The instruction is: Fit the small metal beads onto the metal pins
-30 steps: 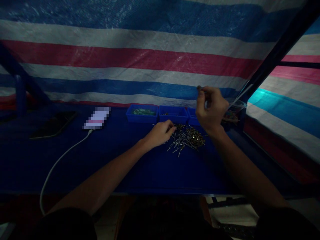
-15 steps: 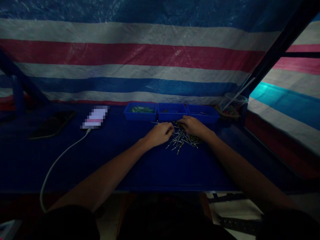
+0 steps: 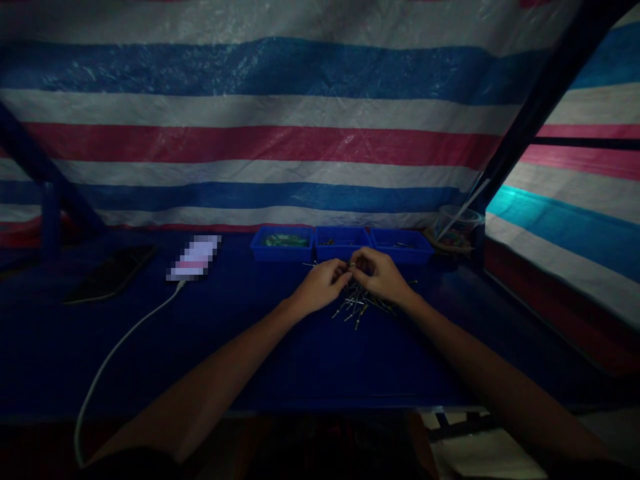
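My left hand (image 3: 324, 285) and my right hand (image 3: 376, 272) meet above the table, fingertips almost touching. The thumb and fingers of my right hand pinch a small brass-coloured part (image 3: 352, 266). My left fingers are pressed together against the same spot; whatever they hold is hidden. Just below and behind the hands lies a loose pile of thin metal pins (image 3: 356, 308), silvery with thicker ends, rather like rivets. One single pin (image 3: 309, 265) sticks out left of my left hand.
Along the back stand three blue trays: a left tray (image 3: 256, 251) with greenish packets, a middle tray (image 3: 343, 252) and a right tray (image 3: 417, 254) with small parts. A clear tub (image 3: 463, 217) is at back right. Left are a phone (image 3: 195, 259), its white cable (image 3: 117, 345) and a dark tablet-like slab (image 3: 110, 272).
My right hand has lifted from the pile and come to my left fingertips, with a small brass-coloured part between its fingers. The whole view has shifted as my head tilted up slightly.
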`<state>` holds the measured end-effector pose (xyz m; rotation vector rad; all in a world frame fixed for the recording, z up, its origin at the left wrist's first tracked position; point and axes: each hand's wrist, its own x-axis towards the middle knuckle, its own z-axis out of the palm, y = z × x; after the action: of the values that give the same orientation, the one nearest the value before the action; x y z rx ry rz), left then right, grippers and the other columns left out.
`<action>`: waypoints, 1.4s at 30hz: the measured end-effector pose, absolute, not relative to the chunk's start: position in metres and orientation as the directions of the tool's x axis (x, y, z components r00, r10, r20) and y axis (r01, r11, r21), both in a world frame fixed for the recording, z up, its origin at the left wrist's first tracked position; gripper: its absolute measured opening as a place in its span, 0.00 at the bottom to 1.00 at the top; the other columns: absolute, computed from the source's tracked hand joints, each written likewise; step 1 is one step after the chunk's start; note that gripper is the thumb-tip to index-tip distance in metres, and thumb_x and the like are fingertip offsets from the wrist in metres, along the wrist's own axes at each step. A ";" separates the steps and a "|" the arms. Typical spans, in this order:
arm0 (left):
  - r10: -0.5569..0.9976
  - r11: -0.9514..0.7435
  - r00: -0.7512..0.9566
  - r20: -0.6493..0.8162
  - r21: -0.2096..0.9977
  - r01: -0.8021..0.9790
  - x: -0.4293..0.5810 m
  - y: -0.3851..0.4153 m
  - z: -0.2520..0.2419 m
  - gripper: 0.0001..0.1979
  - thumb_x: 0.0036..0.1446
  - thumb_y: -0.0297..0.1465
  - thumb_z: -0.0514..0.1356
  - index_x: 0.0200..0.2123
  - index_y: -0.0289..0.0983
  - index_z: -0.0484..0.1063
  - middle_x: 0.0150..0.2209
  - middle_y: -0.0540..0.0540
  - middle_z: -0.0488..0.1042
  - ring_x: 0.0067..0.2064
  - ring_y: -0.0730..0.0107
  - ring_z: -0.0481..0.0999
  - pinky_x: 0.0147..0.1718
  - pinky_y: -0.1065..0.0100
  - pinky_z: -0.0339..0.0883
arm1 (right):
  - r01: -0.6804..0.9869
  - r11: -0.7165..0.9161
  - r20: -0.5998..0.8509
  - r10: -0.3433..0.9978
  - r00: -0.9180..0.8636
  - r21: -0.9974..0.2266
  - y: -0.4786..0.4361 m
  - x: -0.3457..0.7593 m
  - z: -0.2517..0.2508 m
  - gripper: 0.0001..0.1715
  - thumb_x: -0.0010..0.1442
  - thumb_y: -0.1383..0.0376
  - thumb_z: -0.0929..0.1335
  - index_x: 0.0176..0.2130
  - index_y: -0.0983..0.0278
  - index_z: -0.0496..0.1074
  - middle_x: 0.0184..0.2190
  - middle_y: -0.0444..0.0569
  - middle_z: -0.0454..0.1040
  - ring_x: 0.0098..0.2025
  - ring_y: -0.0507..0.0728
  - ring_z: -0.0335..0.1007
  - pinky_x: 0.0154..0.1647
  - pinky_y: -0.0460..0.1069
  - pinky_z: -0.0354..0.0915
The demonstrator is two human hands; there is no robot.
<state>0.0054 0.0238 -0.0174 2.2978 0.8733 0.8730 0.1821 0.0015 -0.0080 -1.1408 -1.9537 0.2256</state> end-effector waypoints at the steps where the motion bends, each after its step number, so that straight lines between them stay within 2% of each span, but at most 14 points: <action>1: 0.734 -0.605 0.570 0.370 0.737 0.301 0.006 0.024 -0.017 0.10 0.60 0.33 0.55 0.41 0.34 0.70 0.36 0.45 0.76 0.39 0.66 0.74 0.38 0.66 0.66 | 0.600 0.578 0.582 0.783 -0.218 -0.553 0.000 0.178 -0.008 0.07 0.51 0.71 0.65 0.34 0.64 0.68 0.26 0.41 0.66 0.27 0.50 0.61 0.29 0.46 0.58; 4: 0.764 -0.438 0.551 0.334 0.897 0.062 0.009 0.026 -0.017 0.12 0.61 0.33 0.53 0.43 0.34 0.70 0.40 0.44 0.76 0.40 0.68 0.74 0.38 0.68 0.66 | 0.531 0.601 0.617 0.768 -0.174 -0.598 -0.002 0.169 -0.010 0.06 0.53 0.69 0.66 0.35 0.65 0.69 0.27 0.42 0.66 0.29 0.50 0.62 0.31 0.46 0.59; 7: 0.808 -0.288 0.530 0.257 0.957 -0.024 0.009 0.026 -0.015 0.10 0.60 0.32 0.55 0.41 0.33 0.72 0.36 0.45 0.76 0.34 0.72 0.72 0.34 0.70 0.64 | 0.530 0.618 0.642 0.748 -0.169 -0.580 -0.003 0.167 -0.011 0.06 0.54 0.68 0.66 0.35 0.64 0.70 0.28 0.44 0.66 0.31 0.51 0.63 0.32 0.47 0.61; 12: 0.856 -0.212 0.496 0.149 0.975 0.072 0.007 0.025 -0.012 0.12 0.60 0.36 0.55 0.32 0.33 0.72 0.27 0.48 0.73 0.28 0.74 0.69 0.30 0.72 0.63 | 0.606 0.653 0.641 0.712 -0.286 -0.455 -0.010 0.173 -0.001 0.09 0.55 0.69 0.66 0.38 0.63 0.70 0.30 0.45 0.68 0.33 0.53 0.66 0.35 0.49 0.62; 15: 0.871 -0.223 0.472 0.138 0.966 0.128 0.006 0.027 -0.011 0.15 0.60 0.38 0.54 0.29 0.33 0.71 0.26 0.48 0.73 0.28 0.74 0.68 0.30 0.71 0.63 | 0.630 0.672 0.629 0.694 -0.351 -0.390 -0.012 0.176 0.002 0.06 0.58 0.70 0.64 0.36 0.63 0.69 0.30 0.46 0.69 0.33 0.53 0.66 0.36 0.49 0.63; 20: 0.865 -0.263 0.480 0.145 0.946 0.188 0.006 0.023 -0.008 0.22 0.63 0.43 0.48 0.26 0.34 0.70 0.23 0.48 0.72 0.26 0.73 0.69 0.28 0.71 0.63 | 0.745 0.613 0.600 0.709 -0.371 -0.263 -0.013 0.172 -0.001 0.08 0.63 0.68 0.60 0.35 0.63 0.67 0.29 0.49 0.69 0.34 0.55 0.65 0.37 0.51 0.62; 23: 0.816 -0.415 0.540 0.205 0.858 0.302 0.005 0.016 -0.004 0.23 0.64 0.41 0.46 0.25 0.35 0.70 0.23 0.48 0.72 0.26 0.71 0.71 0.28 0.70 0.62 | 0.780 0.568 0.670 0.689 -0.276 -0.263 -0.010 0.176 0.003 0.11 0.64 0.66 0.58 0.32 0.63 0.66 0.27 0.48 0.69 0.31 0.55 0.66 0.35 0.50 0.61; 26: 0.716 -0.631 0.634 0.291 0.659 0.410 0.004 0.008 -0.005 0.17 0.63 0.36 0.50 0.25 0.36 0.69 0.25 0.49 0.72 0.28 0.71 0.70 0.30 0.69 0.61 | 0.814 0.509 0.799 0.594 -0.096 -0.280 0.001 0.186 0.015 0.10 0.64 0.65 0.58 0.33 0.62 0.65 0.27 0.48 0.68 0.30 0.55 0.65 0.34 0.50 0.61; 28: 0.651 -0.718 0.686 0.323 0.554 0.421 0.004 0.005 -0.008 0.16 0.63 0.33 0.50 0.25 0.36 0.68 0.25 0.48 0.71 0.29 0.71 0.70 0.30 0.69 0.61 | 0.853 0.437 0.835 0.551 -0.002 -0.286 0.014 0.191 0.022 0.09 0.64 0.64 0.59 0.36 0.62 0.66 0.29 0.49 0.69 0.33 0.56 0.66 0.37 0.52 0.63; 30: 0.596 -0.776 0.720 0.355 0.483 0.405 0.002 0.006 -0.009 0.15 0.64 0.31 0.50 0.26 0.36 0.69 0.25 0.48 0.71 0.30 0.70 0.70 0.32 0.68 0.62 | 0.902 0.357 0.785 0.618 -0.033 -0.243 0.027 0.194 0.025 0.11 0.63 0.62 0.60 0.41 0.64 0.67 0.35 0.53 0.71 0.38 0.59 0.67 0.41 0.54 0.63; 34: 0.592 -0.806 0.646 0.481 0.368 0.465 -0.007 0.025 0.000 0.12 0.64 0.31 0.49 0.32 0.36 0.71 0.33 0.45 0.73 0.37 0.66 0.70 0.41 0.63 0.64 | 0.943 0.329 0.475 0.838 -0.269 -0.047 0.040 0.196 0.012 0.23 0.58 0.55 0.66 0.51 0.61 0.67 0.49 0.59 0.69 0.54 0.69 0.61 0.47 0.64 0.60; 37: 0.665 -0.718 0.502 0.553 0.287 0.634 -0.022 0.047 0.007 0.10 0.63 0.32 0.52 0.43 0.37 0.70 0.45 0.42 0.72 0.48 0.60 0.68 0.48 0.56 0.62 | 0.942 0.334 0.351 0.887 -0.301 -0.035 0.034 0.199 -0.001 0.19 0.60 0.58 0.65 0.51 0.59 0.67 0.47 0.57 0.72 0.59 0.70 0.56 0.47 0.68 0.59; 39: 0.723 -0.625 0.445 0.528 0.226 0.747 -0.033 0.058 0.007 0.16 0.61 0.36 0.55 0.50 0.38 0.67 0.52 0.40 0.68 0.54 0.54 0.65 0.50 0.52 0.60 | 0.945 0.324 0.341 0.895 -0.288 -0.053 0.026 0.201 -0.005 0.14 0.62 0.61 0.63 0.48 0.59 0.69 0.43 0.56 0.75 0.59 0.69 0.56 0.45 0.67 0.62; 42: 0.773 -0.577 0.455 0.442 0.191 0.794 -0.047 0.059 0.003 0.19 0.61 0.40 0.55 0.52 0.37 0.66 0.51 0.40 0.70 0.52 0.54 0.67 0.49 0.52 0.61 | 0.938 0.341 0.357 0.885 -0.298 -0.060 0.013 0.204 -0.008 0.12 0.63 0.65 0.62 0.45 0.59 0.71 0.38 0.54 0.76 0.58 0.69 0.57 0.44 0.65 0.64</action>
<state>-0.0467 0.0592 0.0028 2.7162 1.4629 0.7895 0.2039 0.0128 -0.0078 -1.6194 -2.2833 -0.2277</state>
